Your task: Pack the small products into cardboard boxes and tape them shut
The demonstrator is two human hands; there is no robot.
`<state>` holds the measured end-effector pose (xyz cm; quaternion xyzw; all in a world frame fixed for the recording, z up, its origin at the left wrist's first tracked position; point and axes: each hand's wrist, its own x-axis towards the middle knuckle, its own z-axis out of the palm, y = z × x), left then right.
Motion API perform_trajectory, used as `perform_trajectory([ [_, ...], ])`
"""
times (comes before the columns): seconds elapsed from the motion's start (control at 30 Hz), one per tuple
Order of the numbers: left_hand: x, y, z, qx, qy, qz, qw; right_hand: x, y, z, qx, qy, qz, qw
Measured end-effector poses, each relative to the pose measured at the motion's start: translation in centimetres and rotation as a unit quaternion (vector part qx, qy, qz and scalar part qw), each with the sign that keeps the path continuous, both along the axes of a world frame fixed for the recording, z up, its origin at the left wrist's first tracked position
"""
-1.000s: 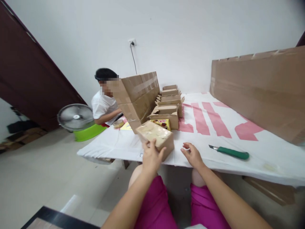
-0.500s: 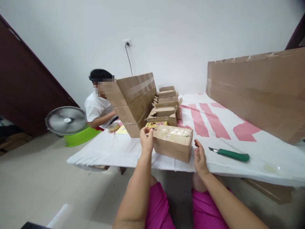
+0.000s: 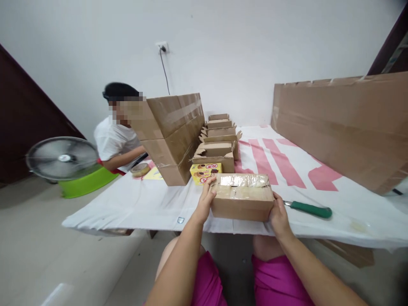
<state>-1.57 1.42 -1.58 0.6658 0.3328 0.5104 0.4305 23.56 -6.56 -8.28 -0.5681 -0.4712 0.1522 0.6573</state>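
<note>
A small brown cardboard box (image 3: 244, 204) with clear tape along its top is at the front of the table, between my two hands. My left hand (image 3: 205, 202) grips its left end, fingers bent over the upper edge. Against the right end presses my right hand (image 3: 279, 214), its fingers partly behind the box. Just behind the box stands a yellow printed carton (image 3: 204, 171). A green-handled knife (image 3: 310, 209) lies to the right of my right hand, its blade tip hidden behind that hand.
Stacked closed cartons (image 3: 174, 138) rise left of a row of open cardboard boxes (image 3: 219, 148). A large cardboard panel (image 3: 344, 127) stands at right. A tape roll (image 3: 140, 170) lies near a seated person (image 3: 116, 136); a fan (image 3: 65, 158) is at far left.
My right hand has closed in on the box's right end, where it was apart before. The box has turned squarer to me, and more of the yellow carton shows.
</note>
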Motion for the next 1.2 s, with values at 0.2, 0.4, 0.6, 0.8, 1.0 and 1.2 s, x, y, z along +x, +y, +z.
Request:
perform_trajectory([
  [0.2,0.7,-0.4,-0.4,-0.027,-0.034,-0.018,0.999,8.2,-2.3,1.5,-0.108,-0.379,-0.092,0.914],
  [0.4,3.4,-1.7,-0.3,-0.054,-0.060,-0.041,0.996,14.3,-4.7,-0.3,-0.248,-0.518,-0.084,0.814],
  [0.6,4.5,-2.0,-0.2,-0.065,-0.083,-0.041,0.994,15.1,-3.4,5.0,-0.196,-0.442,-0.143,0.864],
  [0.8,4.6,-1.9,-0.1,-0.075,-0.089,-0.036,0.993,8.9,-0.9,15.2,-0.095,-0.511,-0.008,0.854],
  [1.0,4.6,-1.7,-0.4,-0.072,-0.078,-0.030,0.994,0.2,1.9,19.4,-0.118,-0.702,0.154,0.685],
  [1.2,4.4,-1.7,-0.5,-0.063,-0.086,-0.043,0.993,-3.0,3.4,19.3,-0.107,-0.751,0.192,0.623],
])
